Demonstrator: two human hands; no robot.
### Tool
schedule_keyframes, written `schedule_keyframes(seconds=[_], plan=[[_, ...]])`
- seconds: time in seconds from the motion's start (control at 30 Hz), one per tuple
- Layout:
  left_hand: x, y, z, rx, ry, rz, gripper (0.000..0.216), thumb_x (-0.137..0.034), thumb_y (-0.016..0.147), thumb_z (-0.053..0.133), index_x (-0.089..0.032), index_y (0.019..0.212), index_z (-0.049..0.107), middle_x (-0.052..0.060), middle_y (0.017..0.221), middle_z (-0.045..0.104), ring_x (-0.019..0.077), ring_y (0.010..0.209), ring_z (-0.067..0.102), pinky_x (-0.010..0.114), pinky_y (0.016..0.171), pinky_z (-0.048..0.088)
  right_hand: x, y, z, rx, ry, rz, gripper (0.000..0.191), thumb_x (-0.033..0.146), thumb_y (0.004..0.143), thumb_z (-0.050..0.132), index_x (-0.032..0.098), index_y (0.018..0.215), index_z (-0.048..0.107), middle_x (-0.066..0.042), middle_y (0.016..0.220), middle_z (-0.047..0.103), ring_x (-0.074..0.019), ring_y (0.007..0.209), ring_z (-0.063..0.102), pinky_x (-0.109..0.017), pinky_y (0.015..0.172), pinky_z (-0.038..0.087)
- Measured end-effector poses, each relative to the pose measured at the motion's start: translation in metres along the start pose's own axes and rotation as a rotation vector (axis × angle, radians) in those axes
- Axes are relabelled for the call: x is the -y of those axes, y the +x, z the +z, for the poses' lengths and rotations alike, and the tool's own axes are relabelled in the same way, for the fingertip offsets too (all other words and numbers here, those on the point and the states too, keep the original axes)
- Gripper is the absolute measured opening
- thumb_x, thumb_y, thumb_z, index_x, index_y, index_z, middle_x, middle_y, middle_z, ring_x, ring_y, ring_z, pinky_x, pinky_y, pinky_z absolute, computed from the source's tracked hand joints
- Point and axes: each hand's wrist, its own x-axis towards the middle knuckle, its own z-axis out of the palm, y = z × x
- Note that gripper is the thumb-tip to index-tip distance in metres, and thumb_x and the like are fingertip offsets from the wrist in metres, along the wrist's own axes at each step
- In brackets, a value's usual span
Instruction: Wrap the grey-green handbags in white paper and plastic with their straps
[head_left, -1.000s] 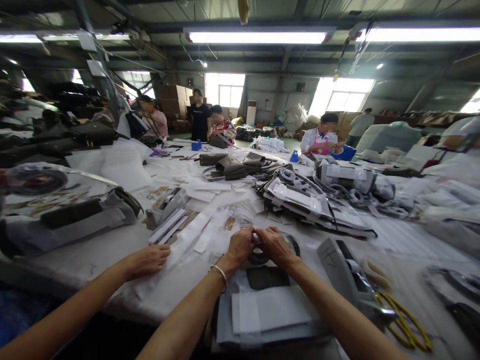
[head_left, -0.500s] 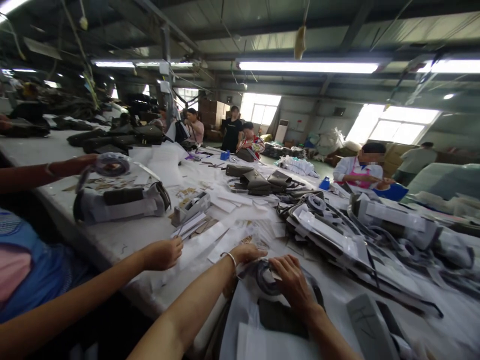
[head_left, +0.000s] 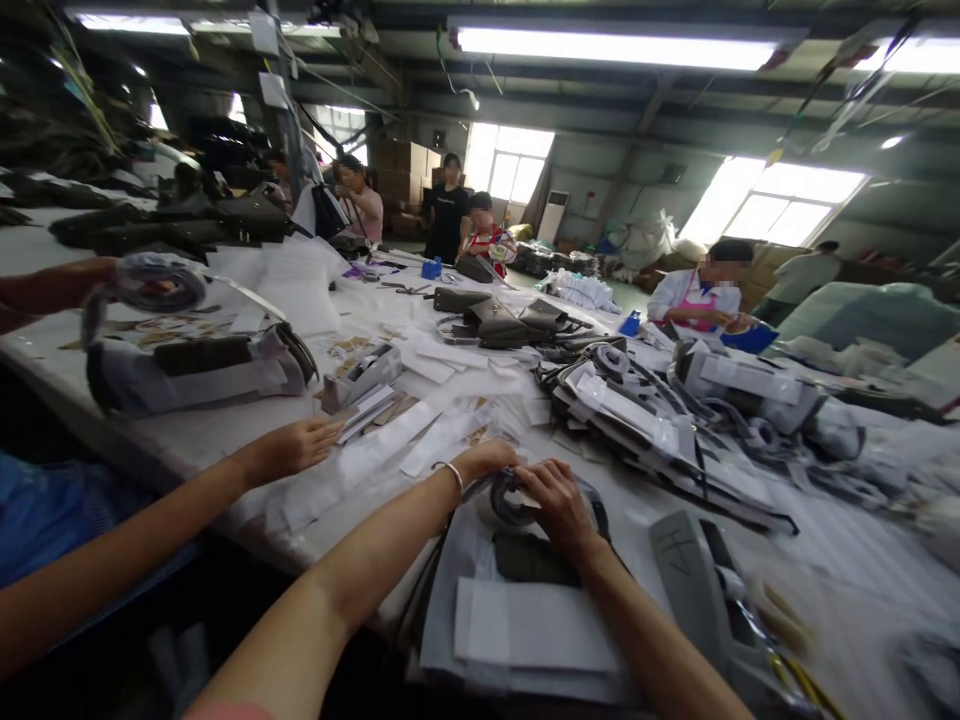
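Observation:
A dark bag [head_left: 525, 560] wrapped in white foam sheeting and clear film lies before me at the table's edge. At its top is a grey strap [head_left: 504, 505] rolled into a coil. My left hand [head_left: 489, 460], with a bracelet on the wrist, is closed at the coil's far side, gripping the strap. My right hand [head_left: 553, 498] curls over the coil's right side, fingers bent round it. The fingertips of both hands meet near the coil's top and are partly hidden. Beside my right forearm stands a grey tape dispenser [head_left: 690, 570] with dark marks on its side.
At left, a co-worker's hand [head_left: 289, 450] reaches toward paper strips [head_left: 371, 410] near another tape dispenser [head_left: 364, 375]. Their other hand holds a strap coil on a wrapped bag [head_left: 202, 375]. Stacked wrapped bags [head_left: 630, 410] lie to the right. Several people work beyond.
My view has tilted down and shifted right. Both my hands stay at the strap coil, the left one more closed. The co-worker's near hand has opened out flatter toward the paper strips.

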Motion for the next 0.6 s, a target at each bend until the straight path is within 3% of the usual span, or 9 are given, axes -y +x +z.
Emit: schedule_keyframes(seconds=[0.2, 0.4, 0.6], plan=[[-0.016, -0.015, 0.009, -0.043, 0.075, -0.232, 0.029, -0.040, 0.095, 0.058, -0.014, 0.108, 0.063, 0.007, 0.107, 0.066, 0.0195, 0.096, 0.064, 0.041, 0.086, 0.055, -0.010, -0.003, -0.004, 0.219, 0.168, 0.059, 0.052, -0.005, 0.075, 0.052, 0.022, 0.117, 0.067, -0.007, 0.104, 0.072, -0.0231, 0.096, 0.063, -0.035, 0.089, 0.048], [-0.034, -0.035, 0.014, -0.172, 0.091, -0.249, 0.030, -0.034, 0.100, 0.042, -0.015, 0.098, 0.066, 0.009, 0.097, 0.070, 0.0207, 0.094, 0.066, 0.034, 0.083, 0.050, -0.003, 0.013, -0.021, 0.285, 0.360, 0.392, 0.023, 0.011, 0.085, 0.057, 0.024, 0.088, 0.075, -0.005, 0.088, 0.072, -0.0204, 0.087, 0.063, -0.030, 0.083, 0.046], [-0.043, -0.054, 0.023, -0.297, 0.076, -0.211, 0.029, -0.034, 0.099, 0.037, -0.019, 0.101, 0.061, 0.011, 0.095, 0.070, 0.0245, 0.093, 0.066, 0.032, 0.078, 0.045, -0.004, 0.024, -0.027, 0.371, 0.453, 0.612, 0.019, 0.025, 0.080, 0.061, 0.019, 0.065, 0.070, 0.001, 0.062, 0.060, -0.0157, 0.063, 0.054, -0.024, 0.060, 0.038]])
